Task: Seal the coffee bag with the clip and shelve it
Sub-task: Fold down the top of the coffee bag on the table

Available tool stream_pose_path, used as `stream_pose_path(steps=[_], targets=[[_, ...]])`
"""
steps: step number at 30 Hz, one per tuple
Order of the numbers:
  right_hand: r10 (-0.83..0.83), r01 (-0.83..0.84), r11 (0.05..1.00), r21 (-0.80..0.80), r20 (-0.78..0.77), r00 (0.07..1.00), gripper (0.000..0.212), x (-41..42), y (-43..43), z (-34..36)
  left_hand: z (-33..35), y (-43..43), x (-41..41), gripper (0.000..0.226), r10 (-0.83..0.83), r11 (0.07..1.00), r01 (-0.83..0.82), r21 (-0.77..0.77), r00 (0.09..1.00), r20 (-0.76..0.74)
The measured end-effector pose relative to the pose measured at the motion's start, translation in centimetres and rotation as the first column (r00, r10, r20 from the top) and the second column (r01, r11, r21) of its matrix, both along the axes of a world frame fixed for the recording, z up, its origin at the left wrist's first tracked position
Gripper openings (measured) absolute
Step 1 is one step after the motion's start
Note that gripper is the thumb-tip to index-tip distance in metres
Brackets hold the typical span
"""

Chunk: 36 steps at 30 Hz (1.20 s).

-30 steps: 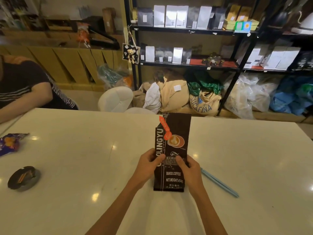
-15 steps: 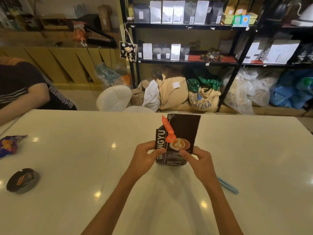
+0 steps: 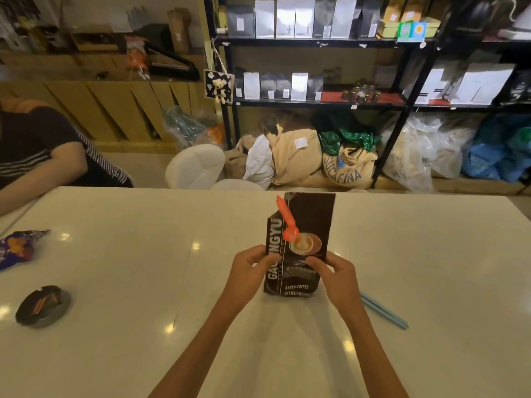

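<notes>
A dark brown coffee bag point(image 3: 307, 225) with white lettering and a coffee cup picture stands upright on the white table point(image 3: 143, 268). An orange strip hangs down its front from the top left corner. My left hand point(image 3: 248, 271) grips the bag's left edge and my right hand point(image 3: 334, 271) grips its right edge, both about halfway up. A light blue clip point(image 3: 383, 310) lies flat on the table just right of my right wrist, untouched. The black shelving point(image 3: 316, 103) with rows of bags stands behind the table.
A dark round ashtray point(image 3: 43, 305) sits at the front left, a crumpled snack wrapper point(image 3: 17, 248) further left. Another person's arm point(image 3: 37, 179) rests on the table's left corner. White stools point(image 3: 195, 166) and sacks point(image 3: 296, 156) lie between table and shelves.
The bag was lifted and tilted toward me half a second ago; now it stands upright on the table again. Both hands have shifted up from its lower part to its middle.
</notes>
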State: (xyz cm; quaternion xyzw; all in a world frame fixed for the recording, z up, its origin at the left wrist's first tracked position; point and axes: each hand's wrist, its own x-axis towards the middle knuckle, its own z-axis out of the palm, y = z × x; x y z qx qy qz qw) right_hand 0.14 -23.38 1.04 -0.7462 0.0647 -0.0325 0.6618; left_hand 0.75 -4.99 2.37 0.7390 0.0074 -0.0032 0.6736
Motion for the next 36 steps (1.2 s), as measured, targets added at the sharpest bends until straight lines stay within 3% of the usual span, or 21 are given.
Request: stream_pose_path(steps=[3, 5, 8, 10, 13, 16, 19, 20, 22, 23, 27, 32, 36], targets=[[-0.064, 0.059, 0.969, 0.24, 0.011, 0.998, 0.057, 0.9, 1.2, -0.2, -0.7, -1.0, 0.7, 0.038, 0.087, 0.995, -0.087, -0.048, 0.996, -0.007], [-0.081, 0.064, 0.971, 0.23, 0.064, 0.995, 0.074, 1.7, 1.6, -0.2, -1.1, -0.9, 1.2, 0.063, 0.031, 0.997, -0.026, -0.075, 0.998, 0.056], [0.009, 0.014, 0.991, -0.131, 0.172, 0.985, 0.052, 3.3, 1.1, -0.1, -1.2, -0.3, 2.5, 0.066, -0.156, 0.975, 0.135, 0.178, 0.981, 0.113], [0.081, 0.002, 0.933, -0.359, 0.217, 0.973, 0.041, 3.7, 0.1, -0.1, -1.3, 0.0, 2.9, 0.056, -0.158, 0.919, 0.099, 0.382, 0.98, 0.125], [0.064, 0.095, 0.875, -0.475, 0.307, 0.95, 0.025, 2.6, -1.1, -0.5, -1.6, 0.0, 1.9, 0.04, -0.074, 0.914, -0.019, 0.405, 0.974, 0.214], [0.003, 0.093, 0.931, -0.354, 0.261, 0.965, 0.014, 1.3, -1.2, -1.5, -2.5, 0.2, 1.1, 0.042, -0.112, 0.927, 0.016, 0.376, 0.965, 0.236], [-0.028, 0.028, 1.0, 0.0, 0.115, 0.993, 0.017, 1.0, 0.0, -1.8, -2.8, 0.4, 1.5, 0.036, -0.275, 0.951, 0.268, 0.152, 0.961, 0.026], [-0.029, 0.024, 0.994, 0.102, 0.045, 0.999, 0.018, 0.8, 0.6, -2.2, -3.1, 0.2, 1.4, 0.034, -0.274, 0.959, 0.275, 0.073, 0.962, -0.023], [-0.02, 0.031, 0.979, 0.201, -0.057, 0.998, 0.022, 0.3, 1.9, -3.3, -4.0, -0.6, 1.1, 0.027, -0.133, 0.99, 0.135, 0.04, 0.99, -0.053], [-0.037, 0.047, 0.982, 0.184, -0.061, 0.997, 0.022, 0.2, 2.5, -3.9, -4.6, -1.1, 0.9, 0.022, -0.035, 0.998, 0.037, 0.053, 0.998, -0.043], [-0.173, 0.18, 0.97, -0.161, 0.061, 0.983, 0.016, 1.1, 3.6, -4.5, -5.1, -3.1, 0.4, 0.008, 0.239, 0.963, -0.243, 0.113, 0.97, 0.046], [-0.264, 0.273, 0.957, -0.097, 0.09, 0.96, 0.038, 0.2, 3.7, -5.7, -6.0, -2.4, 0.1, 0.018, 0.173, 0.971, -0.187, 0.152, 0.98, 0.096], [-0.345, 0.345, 0.939, 0.014, -0.017, 0.939, 0.037, -1.2, 3.8, -6.2, -7.1, -1.7, -1.6, 0.015, 0.138, 0.982, -0.149, 0.117, 0.986, 0.098]])
